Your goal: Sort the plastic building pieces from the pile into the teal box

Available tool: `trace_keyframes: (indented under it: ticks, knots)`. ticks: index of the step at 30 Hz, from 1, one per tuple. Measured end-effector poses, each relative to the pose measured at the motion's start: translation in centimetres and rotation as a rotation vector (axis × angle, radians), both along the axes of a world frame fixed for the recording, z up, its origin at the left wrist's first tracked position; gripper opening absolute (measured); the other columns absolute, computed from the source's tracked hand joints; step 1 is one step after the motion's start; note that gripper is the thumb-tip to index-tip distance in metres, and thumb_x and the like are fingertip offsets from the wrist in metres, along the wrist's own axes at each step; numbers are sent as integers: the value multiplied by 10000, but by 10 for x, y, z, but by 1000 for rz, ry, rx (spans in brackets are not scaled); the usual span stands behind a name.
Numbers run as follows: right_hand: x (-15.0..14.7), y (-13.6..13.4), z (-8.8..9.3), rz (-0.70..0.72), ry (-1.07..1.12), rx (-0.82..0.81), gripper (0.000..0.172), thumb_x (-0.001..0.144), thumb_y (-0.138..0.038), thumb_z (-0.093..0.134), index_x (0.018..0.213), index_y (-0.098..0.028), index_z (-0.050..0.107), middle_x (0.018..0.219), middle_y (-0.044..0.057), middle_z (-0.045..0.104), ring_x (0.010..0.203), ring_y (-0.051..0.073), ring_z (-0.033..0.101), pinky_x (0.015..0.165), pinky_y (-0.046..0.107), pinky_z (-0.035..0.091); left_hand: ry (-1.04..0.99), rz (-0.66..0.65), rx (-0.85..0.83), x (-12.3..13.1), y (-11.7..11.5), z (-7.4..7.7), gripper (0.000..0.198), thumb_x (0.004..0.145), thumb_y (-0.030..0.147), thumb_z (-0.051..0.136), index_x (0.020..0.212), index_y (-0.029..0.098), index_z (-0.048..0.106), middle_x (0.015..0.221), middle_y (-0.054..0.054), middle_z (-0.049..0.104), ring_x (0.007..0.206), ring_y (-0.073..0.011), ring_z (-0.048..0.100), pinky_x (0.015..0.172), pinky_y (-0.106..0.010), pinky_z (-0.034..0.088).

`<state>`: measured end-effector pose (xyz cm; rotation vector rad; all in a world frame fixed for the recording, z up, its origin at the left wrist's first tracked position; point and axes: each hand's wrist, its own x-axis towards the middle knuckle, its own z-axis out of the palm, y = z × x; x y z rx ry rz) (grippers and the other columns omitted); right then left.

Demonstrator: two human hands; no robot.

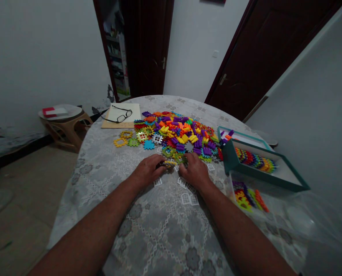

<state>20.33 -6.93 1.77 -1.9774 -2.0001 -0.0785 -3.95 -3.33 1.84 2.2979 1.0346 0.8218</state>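
Note:
My left hand (149, 170) is closed at the near edge of a heap of plastic building pieces (178, 132). A thin yellow plastic building piece (170, 163), seen edge-on, sticks out from its fingertips. Opposite it, my right hand (196, 170) has its fingers curled down and pinched; a bit of dark green shows at the fingertips, too small to name. Flat green toothed pieces (171, 152) lie just beyond both hands. Small white window-shaped pieces (190, 199) are scattered on the tablecloth under and around the right hand.
A teal box (265, 178) holding rows of coloured pieces stands at the right, its teal-edged lid (247, 136) behind. Beside it, a clear plastic container (231, 186) holds more pieces. Black glasses (121, 117) rest on a board (109, 124) at the back left. A stool (63, 132) stands beyond.

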Motion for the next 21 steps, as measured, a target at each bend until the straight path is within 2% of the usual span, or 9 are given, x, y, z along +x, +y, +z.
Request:
trace_keyframes:
  ticks: [7, 13, 17, 21]
  knots:
    - [5, 6, -9, 53, -17, 91, 187, 1040, -250, 564, 1144, -187, 706, 1092, 99, 693, 950, 233, 655, 779, 309, 465, -2, -10, -8, -1, 1, -1, 135, 966, 184, 687, 1084, 230, 730, 1073, -55, 754, 1015, -230, 711, 945, -375, 547]
    - [12, 13, -12, 40, 123, 300, 254, 1090, -198, 419, 1064, -189, 672, 1021, 102, 675, 965, 234, 627, 802, 307, 475, 17, 7, -5, -1, 1, 1, 107, 976, 190, 693, 1068, 219, 740, 1055, -65, 763, 988, -227, 711, 947, -386, 559]
    - [5, 9, -12, 214, 195, 332, 257, 1099, -210, 418, 1093, -207, 675, 1031, 98, 671, 982, 236, 624, 846, 314, 497, 1, 38, -20, 0, 0, 4, 127, 964, 199, 707, 1079, 225, 753, 1057, -57, 777, 990, -222, 722, 965, -384, 567]
    - [-5, 3, -11, 409, 200, 194, 257, 1083, -183, 426, 1106, -214, 680, 1064, 100, 677, 1020, 236, 637, 886, 310, 514, -43, 76, -37, -1, -2, 4, 290, 940, 177, 728, 1222, 245, 746, 1150, -66, 799, 1071, -238, 742, 1018, -404, 573]
